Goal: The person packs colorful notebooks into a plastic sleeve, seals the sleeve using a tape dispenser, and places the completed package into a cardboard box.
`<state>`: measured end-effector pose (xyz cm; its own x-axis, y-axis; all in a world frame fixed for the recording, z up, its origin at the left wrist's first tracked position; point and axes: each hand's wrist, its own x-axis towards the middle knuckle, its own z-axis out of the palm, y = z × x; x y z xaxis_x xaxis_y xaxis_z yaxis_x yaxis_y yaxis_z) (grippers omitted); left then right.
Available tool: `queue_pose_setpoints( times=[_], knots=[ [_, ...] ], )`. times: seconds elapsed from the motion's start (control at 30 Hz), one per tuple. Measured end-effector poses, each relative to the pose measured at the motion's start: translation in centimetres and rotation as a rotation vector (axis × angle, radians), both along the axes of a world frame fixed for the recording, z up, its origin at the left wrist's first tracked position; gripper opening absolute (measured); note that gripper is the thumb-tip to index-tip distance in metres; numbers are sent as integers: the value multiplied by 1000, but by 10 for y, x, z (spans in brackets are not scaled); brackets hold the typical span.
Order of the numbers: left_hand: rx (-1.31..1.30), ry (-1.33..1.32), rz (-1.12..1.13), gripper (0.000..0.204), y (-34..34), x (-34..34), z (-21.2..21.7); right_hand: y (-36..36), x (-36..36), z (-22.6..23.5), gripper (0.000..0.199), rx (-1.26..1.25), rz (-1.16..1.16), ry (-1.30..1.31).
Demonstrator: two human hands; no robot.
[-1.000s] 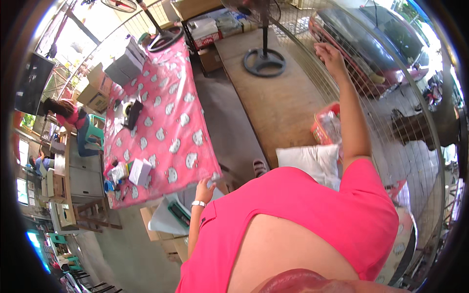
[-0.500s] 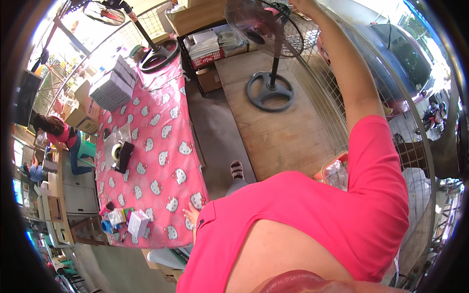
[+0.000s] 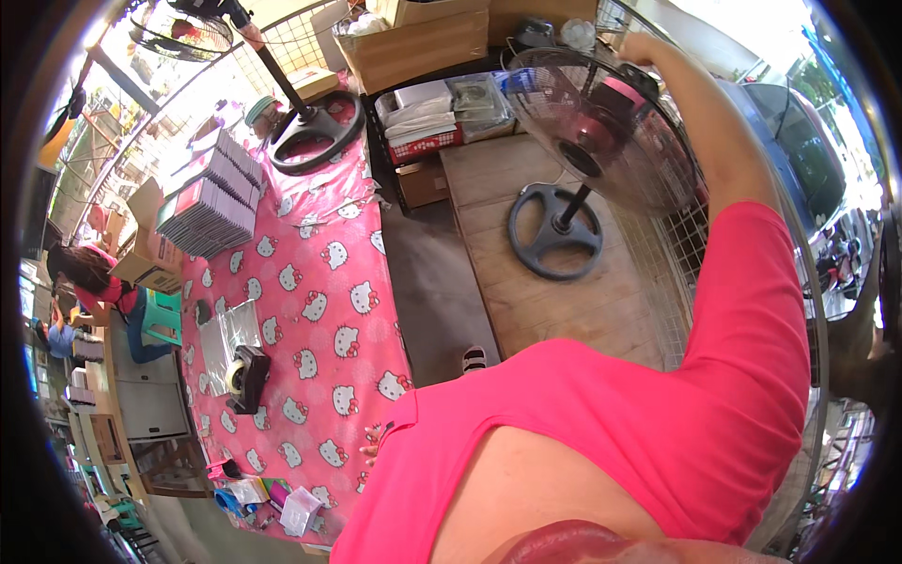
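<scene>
My right arm reaches far forward, and my right hand point(image 3: 641, 50) is at the back of a stand fan point(image 3: 611, 117). Its fingers are curled down by the motor housing; what they grip is too small to make out. The fan has a round wire cage, a dark pole and a grey wheel-shaped base point(image 3: 554, 232) on a wooden board. Only the fingers of my left hand point(image 3: 373, 444) show past my pink shirt, spread and holding nothing. They are beside the edge of a table with a pink cat-print cover point(image 3: 310, 310).
Stacked booklets point(image 3: 211, 202), a tape dispenser point(image 3: 248, 379) and a small white box point(image 3: 300, 510) are on the table. A second fan base point(image 3: 317, 132) stands at its far end. Beyond are cardboard boxes point(image 3: 413, 47). Wire mesh point(image 3: 691, 249) runs along the right. A person point(image 3: 103, 277) sits at far left.
My view has shifted, so table and fans sit lower in the picture. The fan head by my right hand has moved right and nearer, with the hand staying at it.
</scene>
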<state>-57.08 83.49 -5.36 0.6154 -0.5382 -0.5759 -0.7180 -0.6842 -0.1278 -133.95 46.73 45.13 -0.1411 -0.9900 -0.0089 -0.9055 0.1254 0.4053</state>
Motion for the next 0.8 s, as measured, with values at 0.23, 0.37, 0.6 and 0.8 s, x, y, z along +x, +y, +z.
queue_pose_setpoints(
  times=[0.23, 0.37, 0.6, 0.8],
  knots=[
    [114, 25, 87, 102, -31, -9, 13, -20, -24, -29, 46, 245, -196, 181],
    [151, 30, 159, 106, -22, -7, 34, -37, -49, -58, 31, 249, -123, 377],
    [-99, -430, 30, 114, 20, -40, 5, -77, -180, -97, 26, 267, -51, -36],
    [62, 248, 197, 111, 3, -35, 99, -51, -179, -60, 66, 162, -125, -63]
  ],
)
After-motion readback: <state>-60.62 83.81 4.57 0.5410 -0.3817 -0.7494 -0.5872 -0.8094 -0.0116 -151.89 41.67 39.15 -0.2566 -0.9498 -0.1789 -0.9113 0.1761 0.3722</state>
